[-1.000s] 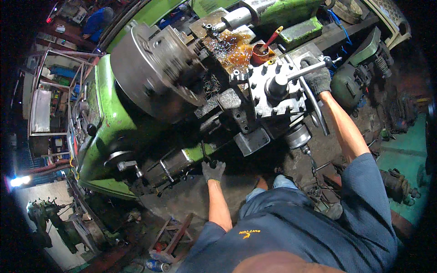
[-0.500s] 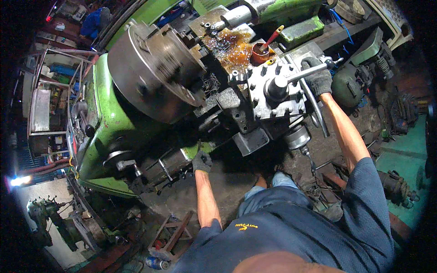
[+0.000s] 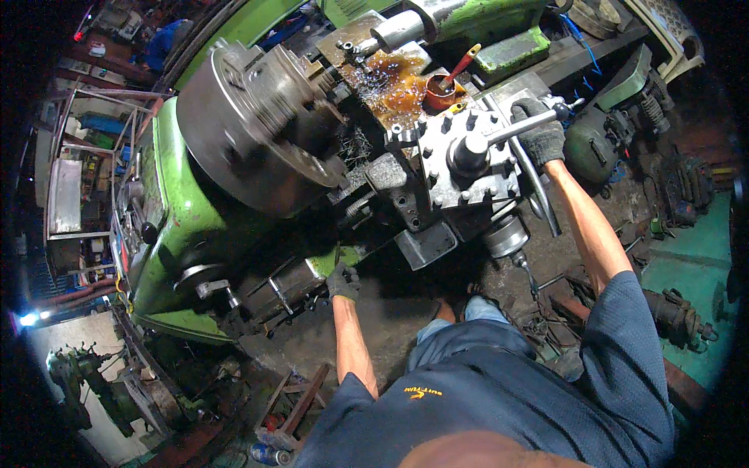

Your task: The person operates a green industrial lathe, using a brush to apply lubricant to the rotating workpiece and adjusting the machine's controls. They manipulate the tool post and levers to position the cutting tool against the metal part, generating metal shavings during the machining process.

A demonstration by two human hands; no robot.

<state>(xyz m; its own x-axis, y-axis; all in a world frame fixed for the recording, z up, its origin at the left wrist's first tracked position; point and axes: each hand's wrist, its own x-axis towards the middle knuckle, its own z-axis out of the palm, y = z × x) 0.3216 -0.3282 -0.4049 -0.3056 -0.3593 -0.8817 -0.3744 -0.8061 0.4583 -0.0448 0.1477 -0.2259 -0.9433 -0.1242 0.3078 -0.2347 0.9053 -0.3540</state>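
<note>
My left hand [image 3: 343, 282], in a dark grey glove, is closed around the lower end of a thin lever [image 3: 338, 254] at the front of the green lathe [image 3: 181, 204]. My gloved right hand [image 3: 541, 134] is beside the square tool post [image 3: 460, 175]. The tool post's long handle [image 3: 521, 126] crosses over this hand and hides part of its fingers, so its grip is unclear. Left of the tool post, the big round chuck [image 3: 234, 136] is smeared by motion. Dark metal chips [image 3: 357, 147] lie between chuck and tool post.
Beyond the tool post, a reddish pot [image 3: 441, 95] with a red-handled brush [image 3: 460, 66] stands on an oily brown plate [image 3: 390, 86]. A crank handle [image 3: 214, 287] juts out at the left front. A drill chuck [image 3: 509, 238] hangs below the tool post. A metal frame [image 3: 300, 398] stands on the floor.
The chuck has turned, and its jaws look more blurred now. The whole view has shifted slightly. Both hands keep their places on the lathe.
</note>
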